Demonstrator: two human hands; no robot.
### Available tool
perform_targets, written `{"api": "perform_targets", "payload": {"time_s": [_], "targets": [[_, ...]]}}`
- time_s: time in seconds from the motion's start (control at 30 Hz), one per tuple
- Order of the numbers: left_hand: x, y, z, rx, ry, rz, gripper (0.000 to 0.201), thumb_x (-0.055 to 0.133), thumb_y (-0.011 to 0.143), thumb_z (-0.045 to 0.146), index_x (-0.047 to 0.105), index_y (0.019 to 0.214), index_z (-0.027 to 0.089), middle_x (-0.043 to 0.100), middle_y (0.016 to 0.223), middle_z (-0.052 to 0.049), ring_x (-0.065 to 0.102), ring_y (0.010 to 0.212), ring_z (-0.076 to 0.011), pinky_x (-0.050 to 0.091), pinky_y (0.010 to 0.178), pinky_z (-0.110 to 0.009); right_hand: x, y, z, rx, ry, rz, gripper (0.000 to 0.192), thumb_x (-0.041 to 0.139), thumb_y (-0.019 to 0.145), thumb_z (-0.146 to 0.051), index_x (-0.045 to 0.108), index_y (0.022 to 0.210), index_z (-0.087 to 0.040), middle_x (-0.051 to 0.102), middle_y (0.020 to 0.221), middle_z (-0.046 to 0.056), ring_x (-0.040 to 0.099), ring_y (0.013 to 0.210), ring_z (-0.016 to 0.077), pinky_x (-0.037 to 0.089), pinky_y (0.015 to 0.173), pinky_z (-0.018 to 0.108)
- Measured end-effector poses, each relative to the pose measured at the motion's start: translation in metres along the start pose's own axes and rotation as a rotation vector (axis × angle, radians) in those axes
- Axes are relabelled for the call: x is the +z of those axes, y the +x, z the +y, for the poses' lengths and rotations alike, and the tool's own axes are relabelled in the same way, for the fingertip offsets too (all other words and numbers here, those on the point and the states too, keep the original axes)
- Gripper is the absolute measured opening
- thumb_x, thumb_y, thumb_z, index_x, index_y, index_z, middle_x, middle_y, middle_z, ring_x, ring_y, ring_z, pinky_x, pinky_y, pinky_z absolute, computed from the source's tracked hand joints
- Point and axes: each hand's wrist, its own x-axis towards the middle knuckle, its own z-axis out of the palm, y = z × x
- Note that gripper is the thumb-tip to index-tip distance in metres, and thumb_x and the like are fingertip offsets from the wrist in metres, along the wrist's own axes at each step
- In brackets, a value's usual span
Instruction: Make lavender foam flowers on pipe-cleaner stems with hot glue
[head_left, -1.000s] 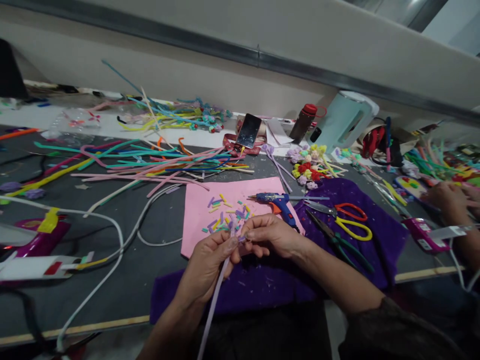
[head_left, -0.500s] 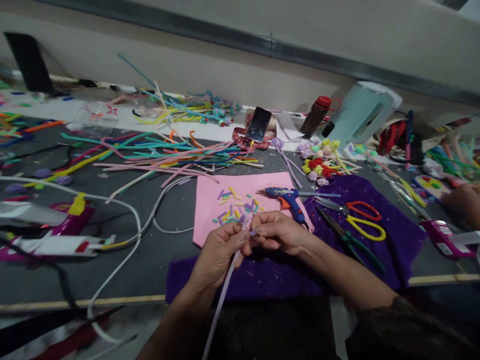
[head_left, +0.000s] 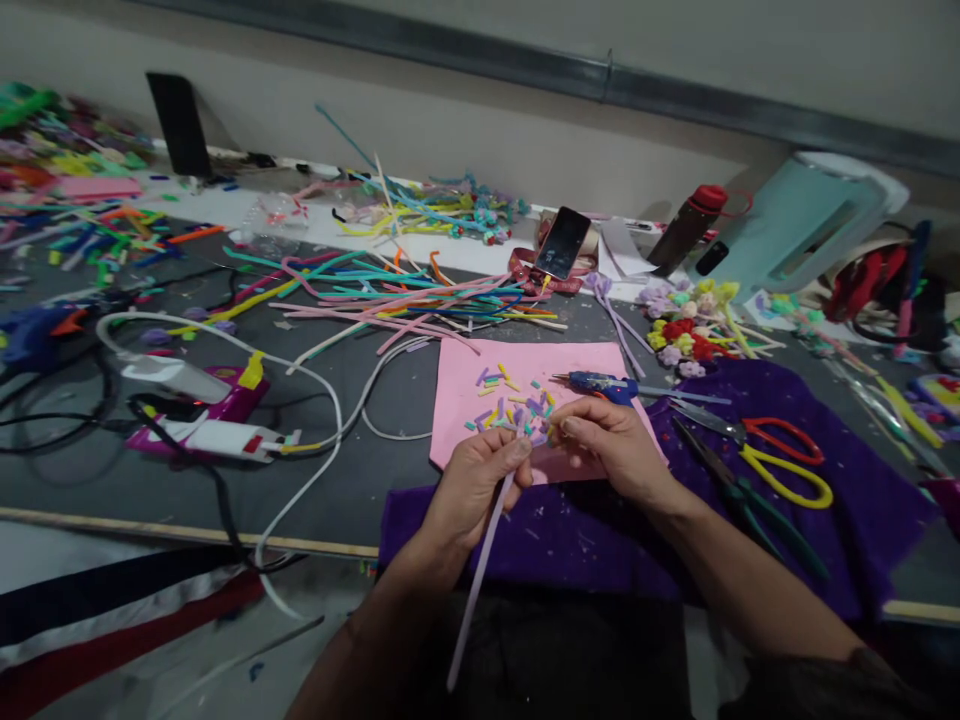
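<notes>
Left hand (head_left: 474, 480): I pinch the lilac pipe cleaner (head_left: 480, 570); its stem trails toward me.
Right hand (head_left: 611, 440): fingertips closed on its top end.
Under them: pink sheet (head_left: 465, 400) strewn with cut bits (head_left: 510, 405).
Right: glue gun (head_left: 604, 385), scissors (head_left: 780, 455).
Far: loose pipe cleaners (head_left: 390, 300).

Both forearms enter from the bottom edge and converge at frame centre. Left hand (head_left: 474, 485): fingers curled, thumb pressed against forefinger in a pinch, knuckles up. Right hand (head_left: 611, 447): just right of it, fingertips pinched together and pointing left, nearly touching the left thumb.
</notes>
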Motion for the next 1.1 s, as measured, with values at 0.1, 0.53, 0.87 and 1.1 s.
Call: {"api": "perform_targets", "payload": {"time_s": [0.1,0.53,0.87,1.1], "targets": [[0.0,0.0,-0.001,0.007,-0.007,-0.033,0.026,0.061,0.073,0.034,0.05,0.06,0.014,0.051,0.043,0.004,0.034,0.027,-0.0015,0.019,0.028,-0.014,-0.001,-0.003,-0.004,-0.224,-0.235,0.002,0.014,0.063,0.075,-0.025,0.065,0.087,-0.019,0.064,0.078,0.002,0.057,0.065,0.0117,0.046,0.06,0.024],[-0.001,-0.001,-0.001,-0.063,0.056,-0.081,0.022,0.058,0.074,0.034,0.056,0.068,0.014,0.054,0.042,0.005,0.031,0.023,-0.0012,0.015,0.027,-0.014,-0.014,-0.003,-0.016,-0.382,-0.481,-0.102,0.009,0.055,0.08,-0.019,0.063,0.077,-0.015,0.059,0.072,0.001,0.054,0.064,0.0107,0.043,0.06,0.023],[0.001,-0.001,-0.001,-0.12,0.224,-0.122,0.023,0.057,0.075,0.036,0.059,0.07,0.013,0.05,0.039,0.005,0.03,0.022,-0.0015,0.014,0.027,-0.014,-0.025,-0.002,-0.021,-0.508,-0.571,-0.085,0.01,0.057,0.079,-0.019,0.067,0.078,-0.018,0.064,0.071,0.002,0.058,0.066,0.0121,0.046,0.063,0.025],[0.0,0.0,-0.004,-0.117,0.287,-0.136,0.025,0.057,0.075,0.038,0.061,0.071,0.014,0.05,0.04,0.005,0.031,0.023,-0.0023,0.013,0.028,-0.016,-0.025,-0.002,-0.021,-0.581,-0.725,-0.136,0.012,0.055,0.082,-0.019,0.066,0.083,-0.019,0.066,0.077,0.003,0.06,0.075,0.0136,0.046,0.069,0.026]]}}
